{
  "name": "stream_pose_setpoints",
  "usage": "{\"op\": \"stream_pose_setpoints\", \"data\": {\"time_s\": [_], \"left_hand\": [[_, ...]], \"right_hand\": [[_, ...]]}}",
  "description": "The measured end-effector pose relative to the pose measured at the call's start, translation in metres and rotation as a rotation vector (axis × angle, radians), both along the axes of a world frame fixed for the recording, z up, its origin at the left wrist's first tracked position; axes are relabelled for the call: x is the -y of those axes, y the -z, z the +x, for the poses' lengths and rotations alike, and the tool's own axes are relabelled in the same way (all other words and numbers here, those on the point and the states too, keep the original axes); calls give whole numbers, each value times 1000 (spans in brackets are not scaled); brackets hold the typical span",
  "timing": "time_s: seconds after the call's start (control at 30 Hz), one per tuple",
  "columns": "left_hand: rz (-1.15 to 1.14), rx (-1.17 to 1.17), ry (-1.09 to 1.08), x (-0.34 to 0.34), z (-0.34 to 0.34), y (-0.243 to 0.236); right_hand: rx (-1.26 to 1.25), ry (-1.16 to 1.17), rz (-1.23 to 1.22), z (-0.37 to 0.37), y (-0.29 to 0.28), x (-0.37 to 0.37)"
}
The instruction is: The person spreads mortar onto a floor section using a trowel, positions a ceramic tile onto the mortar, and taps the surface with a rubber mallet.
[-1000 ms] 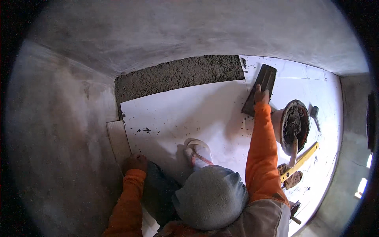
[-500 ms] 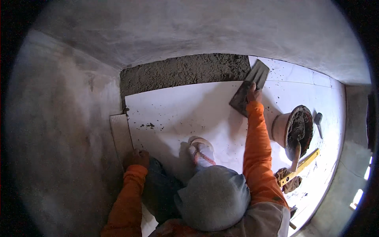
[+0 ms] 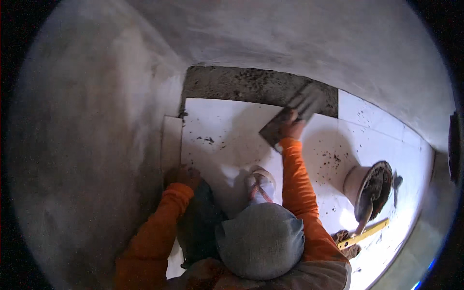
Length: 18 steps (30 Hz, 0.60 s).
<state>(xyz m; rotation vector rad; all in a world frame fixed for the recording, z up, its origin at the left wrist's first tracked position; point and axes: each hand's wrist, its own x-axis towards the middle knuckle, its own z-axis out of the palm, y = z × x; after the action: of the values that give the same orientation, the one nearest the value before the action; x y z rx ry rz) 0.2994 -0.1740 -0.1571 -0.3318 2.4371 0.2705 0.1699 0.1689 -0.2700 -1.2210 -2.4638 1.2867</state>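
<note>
My right hand (image 3: 292, 126) grips a dark flat trowel (image 3: 275, 127), tilted across the white tiled floor (image 3: 227, 135) and the grey mortar strip (image 3: 222, 82) along the back wall; the trowel's far part is blurred. My left hand (image 3: 181, 176) is low at the left, dim and curled, by the lower part of a narrow tile piece (image 3: 171, 140) beside the wall; what it holds, if anything, is unclear. Specks of mortar lie on the tiles. My sandalled foot (image 3: 261, 186) rests between my arms.
At the right stand a bucket of mortar (image 3: 355, 181) with a wooden-handled tool in it, a small dark tool (image 3: 397, 186), a yellow level (image 3: 374, 231) and a brown rag (image 3: 352, 249). Bare cement walls (image 3: 96, 121) border the floor at the left, back and right.
My right hand has swept the trowel leftward, over the edge of the mortar strip. My left hand stays by the narrow tile piece. The whole view has turned somewhat.
</note>
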Motion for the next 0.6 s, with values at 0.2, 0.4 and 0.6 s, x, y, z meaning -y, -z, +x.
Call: {"op": "stream_pose_setpoints", "data": {"time_s": [0.2, 0.4, 0.6], "left_hand": [[52, -173, 22, -9, 14, 10], [68, 143, -126, -8, -7, -2], [148, 56, -193, -12, -2, 19]], "right_hand": [[-234, -101, 126, -24, -14, 78], [-127, -341, -41, -7, -27, 155], [-40, 87, -32, -28, 5, 85]]}}
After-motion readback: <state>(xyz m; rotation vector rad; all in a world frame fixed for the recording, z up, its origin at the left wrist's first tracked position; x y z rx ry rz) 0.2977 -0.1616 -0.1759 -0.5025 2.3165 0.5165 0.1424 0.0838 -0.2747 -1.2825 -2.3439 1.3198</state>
